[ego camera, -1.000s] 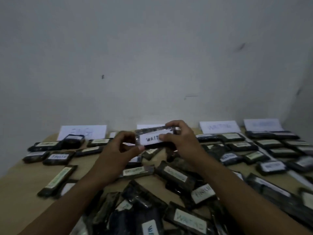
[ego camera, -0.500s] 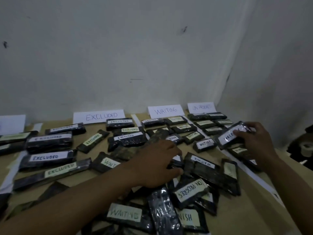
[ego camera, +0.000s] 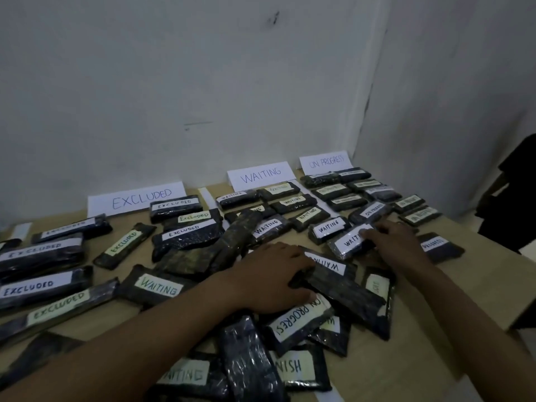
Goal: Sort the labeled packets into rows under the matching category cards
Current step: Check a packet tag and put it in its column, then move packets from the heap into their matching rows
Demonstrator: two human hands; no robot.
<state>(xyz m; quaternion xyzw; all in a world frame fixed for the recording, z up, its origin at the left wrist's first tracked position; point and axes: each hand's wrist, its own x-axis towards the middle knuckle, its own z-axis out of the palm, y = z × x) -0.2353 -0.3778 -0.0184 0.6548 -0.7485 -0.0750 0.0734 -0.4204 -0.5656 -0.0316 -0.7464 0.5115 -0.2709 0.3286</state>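
Three cards lean on the wall: EXCLUDED, WAITING and ON PROGRESS. Rows of dark labeled packets lie below each. My right hand rests on a packet labeled WAITING at the front of the WAITING rows, fingers on its right end, the packet lying on the table. My left hand is curled over the end of another WAITING packet on the unsorted pile. Under it lies an ON PROGRESS packet.
Unsorted packets heap at the near middle, among them a WAITING packet and one reading NISH. The wooden table ends at the right, where a dark shape stands beside it. White walls meet in a corner behind.
The view swung right and down. My right hand carried the WAITING packet from in front of me to the WAITING rows and lowered it; my left hand let go and dropped onto the pile.
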